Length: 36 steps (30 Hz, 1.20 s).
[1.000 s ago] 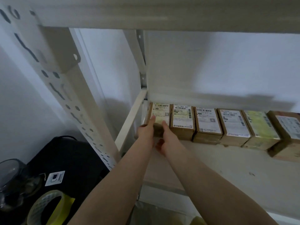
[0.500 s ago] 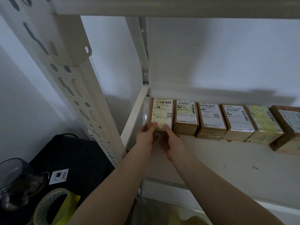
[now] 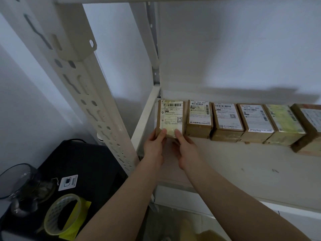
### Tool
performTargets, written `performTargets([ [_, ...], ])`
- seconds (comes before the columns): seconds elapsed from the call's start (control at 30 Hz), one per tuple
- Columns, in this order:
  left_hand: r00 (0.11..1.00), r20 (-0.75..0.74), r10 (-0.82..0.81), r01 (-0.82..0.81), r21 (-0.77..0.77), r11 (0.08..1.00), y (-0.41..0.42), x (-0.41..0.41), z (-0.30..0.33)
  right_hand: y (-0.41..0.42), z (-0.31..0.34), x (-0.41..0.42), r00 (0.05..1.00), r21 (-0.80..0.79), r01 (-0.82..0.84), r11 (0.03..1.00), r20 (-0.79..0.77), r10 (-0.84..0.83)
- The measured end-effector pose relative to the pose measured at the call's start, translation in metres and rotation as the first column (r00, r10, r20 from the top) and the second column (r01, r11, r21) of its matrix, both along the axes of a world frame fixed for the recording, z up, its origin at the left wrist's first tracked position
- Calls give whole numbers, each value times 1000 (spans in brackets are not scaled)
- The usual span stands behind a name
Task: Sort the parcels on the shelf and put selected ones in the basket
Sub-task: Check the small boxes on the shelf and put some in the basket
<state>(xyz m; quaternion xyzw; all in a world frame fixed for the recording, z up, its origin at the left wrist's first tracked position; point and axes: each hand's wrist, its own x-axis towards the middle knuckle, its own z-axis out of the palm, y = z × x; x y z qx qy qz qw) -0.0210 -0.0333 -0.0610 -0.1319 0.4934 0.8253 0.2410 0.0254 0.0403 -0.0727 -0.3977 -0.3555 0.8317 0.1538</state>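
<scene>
Several small brown cardboard parcels with white labels stand in a row along the back of the pale shelf board [image 3: 225,164]. The leftmost parcel [image 3: 171,115] sits at the shelf's left end, its barcode label facing me. My left hand [image 3: 154,146] grips its near left corner, thumb on the label's lower edge. My right hand [image 3: 185,148] grips its near right corner, thumb on top, fingers under the front. Right beside it stands a second parcel [image 3: 198,117], then a third parcel [image 3: 227,120]. No basket is in view.
A white perforated shelf post [image 3: 90,87] rises at left, with the upper shelf overhead. Beside the shelf, a black case [image 3: 83,164] carries a roll of yellowish tape [image 3: 60,214] and a dark glass jar [image 3: 19,186]. A white wall is behind.
Both hands have drawn back toward me on the leftmost parcel; their fingertips now lie at its near edge. The camera has moved closer and lower, so more of the parcel's label shows.
</scene>
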Motion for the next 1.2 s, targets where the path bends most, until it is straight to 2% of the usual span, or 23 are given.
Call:
performTargets([
  [0.63, 997, 2, 78, -78, 15, 997, 3, -4, 7, -4, 17, -5, 999, -44, 41, 998, 24, -40],
  [0.87, 991, 54, 119, -114, -89, 990, 17, -17, 11, -5, 23, -19, 995, -52, 42, 998, 92, -37],
  [0.97, 991, 99, 87, -69, -167, 984, 24, -25, 7, -4, 23, -27, 990, -52, 73, 996, 126, -66],
  [1.2, 992, 121, 31, -2, -229, 974, 37, -36, 10, 2, 26, -35, 970, 18, 103, 994, 220, -105],
])
